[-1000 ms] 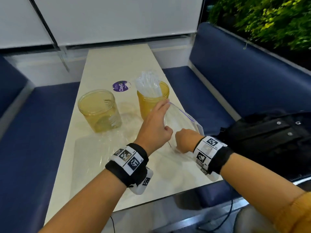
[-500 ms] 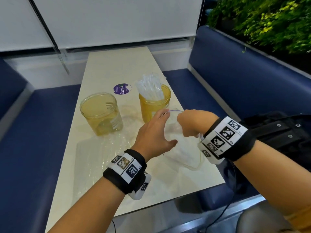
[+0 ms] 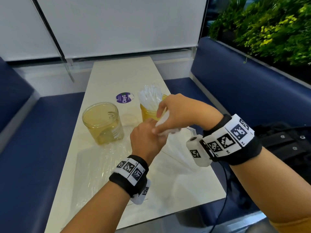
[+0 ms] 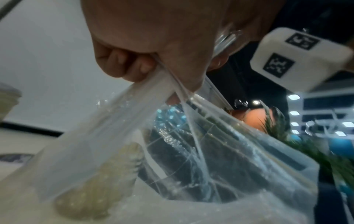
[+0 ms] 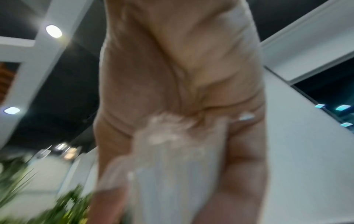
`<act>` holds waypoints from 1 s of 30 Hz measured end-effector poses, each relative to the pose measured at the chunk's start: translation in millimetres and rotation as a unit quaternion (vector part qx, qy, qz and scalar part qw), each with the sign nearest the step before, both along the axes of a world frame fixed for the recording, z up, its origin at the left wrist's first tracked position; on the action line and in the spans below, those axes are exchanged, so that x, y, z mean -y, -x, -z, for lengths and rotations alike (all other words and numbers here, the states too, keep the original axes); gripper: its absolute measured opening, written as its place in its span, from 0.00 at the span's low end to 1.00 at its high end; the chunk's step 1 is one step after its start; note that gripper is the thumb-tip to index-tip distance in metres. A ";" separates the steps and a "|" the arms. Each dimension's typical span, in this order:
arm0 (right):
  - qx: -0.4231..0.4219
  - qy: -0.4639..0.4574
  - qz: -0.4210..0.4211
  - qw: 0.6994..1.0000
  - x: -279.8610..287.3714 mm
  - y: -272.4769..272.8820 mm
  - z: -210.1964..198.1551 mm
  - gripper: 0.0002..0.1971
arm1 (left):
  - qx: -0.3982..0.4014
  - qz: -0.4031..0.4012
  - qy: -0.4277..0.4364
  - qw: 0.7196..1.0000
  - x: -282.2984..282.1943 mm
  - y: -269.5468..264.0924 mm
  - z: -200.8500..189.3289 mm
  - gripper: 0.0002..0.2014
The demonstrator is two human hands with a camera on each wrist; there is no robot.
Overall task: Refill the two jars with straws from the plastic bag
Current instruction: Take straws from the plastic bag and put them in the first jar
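Two amber jars stand on the cream table [image 3: 121, 73]. The left jar [image 3: 102, 121] holds no straws; the right jar [image 3: 148, 112] is packed with white wrapped straws [image 3: 149, 96]. A clear plastic bag [image 3: 181, 153] lies just in front of the right jar. My left hand [image 3: 148, 137] pinches the bag's mouth; the left wrist view shows its curled fingers [image 4: 134, 66] on the stretched film of the bag [image 4: 229, 159]. My right hand [image 3: 170, 111] grips a bundle of white straws [image 3: 164, 121] above the bag's mouth, beside the right jar. The right wrist view is blurred but shows the bundle [image 5: 172, 166] against the palm.
A purple round sticker [image 3: 124, 98] lies behind the jars. Crumpled clear film [image 3: 107, 158] is spread on the table's near left. Blue benches flank the table; a black bag [image 3: 286, 142] sits on the right bench. Green plants [image 3: 269, 27] rise behind it.
My right hand has come up from the bag's near end to its mouth, now gripping a bundle of straws. My left hand went from resting open on the bag to pinching its mouth.
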State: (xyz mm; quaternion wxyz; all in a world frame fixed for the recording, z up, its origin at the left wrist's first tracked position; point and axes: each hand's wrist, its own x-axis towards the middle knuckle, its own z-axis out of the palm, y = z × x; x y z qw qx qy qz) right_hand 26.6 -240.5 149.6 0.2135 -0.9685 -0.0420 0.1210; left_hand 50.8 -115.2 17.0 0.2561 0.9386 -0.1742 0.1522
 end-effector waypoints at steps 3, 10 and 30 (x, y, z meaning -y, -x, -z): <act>0.015 -0.192 0.015 0.981 12.9 -7.1 -2.3 0.31 | -0.082 -0.052 0.107 0.989 -5.5 -3.0 -3.3 0.12; 0.056 -0.295 -0.036 0.953 -9.2 -36.3 65.3 0.27 | -0.125 -0.069 0.199 0.969 -4.4 -10.3 -13.5 0.11; 0.314 -0.591 0.054 0.741 36.3 -121.3 -66.2 0.08 | -0.172 -0.025 0.139 0.975 -65.6 9.2 -18.4 0.31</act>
